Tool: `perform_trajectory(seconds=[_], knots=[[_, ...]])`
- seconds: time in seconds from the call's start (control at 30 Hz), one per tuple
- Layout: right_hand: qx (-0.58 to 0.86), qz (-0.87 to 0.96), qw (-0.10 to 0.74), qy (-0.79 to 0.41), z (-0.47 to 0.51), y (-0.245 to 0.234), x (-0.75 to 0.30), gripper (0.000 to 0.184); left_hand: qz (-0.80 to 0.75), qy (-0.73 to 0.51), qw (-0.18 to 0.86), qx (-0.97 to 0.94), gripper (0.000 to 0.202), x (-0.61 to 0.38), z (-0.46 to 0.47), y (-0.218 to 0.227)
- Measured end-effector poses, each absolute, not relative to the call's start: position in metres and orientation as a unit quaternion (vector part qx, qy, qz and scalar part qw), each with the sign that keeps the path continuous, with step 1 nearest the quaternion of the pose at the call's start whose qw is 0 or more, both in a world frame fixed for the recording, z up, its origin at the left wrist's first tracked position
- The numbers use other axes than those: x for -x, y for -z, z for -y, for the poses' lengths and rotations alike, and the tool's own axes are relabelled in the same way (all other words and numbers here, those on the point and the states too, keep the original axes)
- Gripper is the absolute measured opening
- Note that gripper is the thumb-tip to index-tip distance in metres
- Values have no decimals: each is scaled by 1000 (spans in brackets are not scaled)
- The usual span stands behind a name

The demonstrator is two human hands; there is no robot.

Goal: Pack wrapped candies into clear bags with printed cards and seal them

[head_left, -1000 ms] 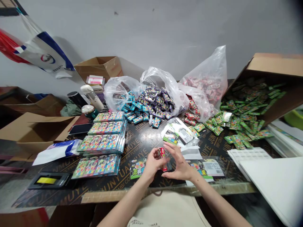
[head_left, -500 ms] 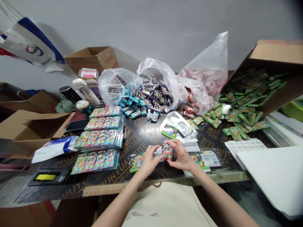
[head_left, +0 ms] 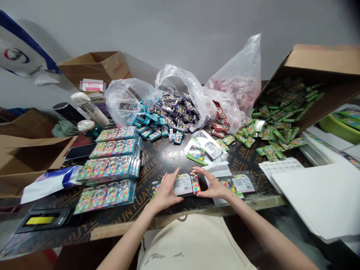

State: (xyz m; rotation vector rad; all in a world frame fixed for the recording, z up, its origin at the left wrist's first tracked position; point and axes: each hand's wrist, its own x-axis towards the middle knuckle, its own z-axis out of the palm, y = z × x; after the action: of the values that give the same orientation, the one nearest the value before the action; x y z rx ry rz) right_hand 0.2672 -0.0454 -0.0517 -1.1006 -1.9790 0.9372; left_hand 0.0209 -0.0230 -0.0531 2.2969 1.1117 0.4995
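Observation:
A small red candy-like packet (head_left: 195, 183) lies at the right end of a printed card with a white label (head_left: 182, 185), near the table's front edge. My right hand (head_left: 211, 186) grips the packet, index finger at its far edge and thumb at its near edge. My left hand (head_left: 165, 190) rests over the card's left part with fingers apart, hiding some of its print. Right beside my right hand lies another labelled card in clear plastic (head_left: 244, 183). Beyond the hands are more cards in clear sleeves (head_left: 206, 147).
At left stand stacks of packed colourful sets (head_left: 105, 197), a phone (head_left: 80, 152) and a black tape holder (head_left: 42, 220). Plastic bags spill blue packets (head_left: 146, 127), purple packets (head_left: 180, 110) and red packets (head_left: 219, 127). Green packets (head_left: 277, 131) spill from a tipped carton (head_left: 323, 62). White sheets (head_left: 306, 198) lie at right.
The red packet has been lowered from between both hands onto the card's right end. My left hand has moved left and spread its fingers. The view has shifted slightly.

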Motion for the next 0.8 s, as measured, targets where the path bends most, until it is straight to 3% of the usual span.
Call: perform_trajectory(seconds=[0.13,0.37,0.5,0.6,0.8], knots=[[477,737,365,-309,45,44,-265,94,-442,-221,260,-830,102,-21,19,53],[497,773,331,-216,44,39,-268,54,-459,-221,256,-822,95,-30,13,55],[668,634,382,-71,-1,45,-333,46,-445,-161,229,-851,89,-32,13,62],[786,549,280,-49,-43,53,-392,57,-418,-74,198,-883,80,-34,11,62],[792,559,228,-94,-87,69,-443,70,-343,40,149,-927,84,-57,8,41]])
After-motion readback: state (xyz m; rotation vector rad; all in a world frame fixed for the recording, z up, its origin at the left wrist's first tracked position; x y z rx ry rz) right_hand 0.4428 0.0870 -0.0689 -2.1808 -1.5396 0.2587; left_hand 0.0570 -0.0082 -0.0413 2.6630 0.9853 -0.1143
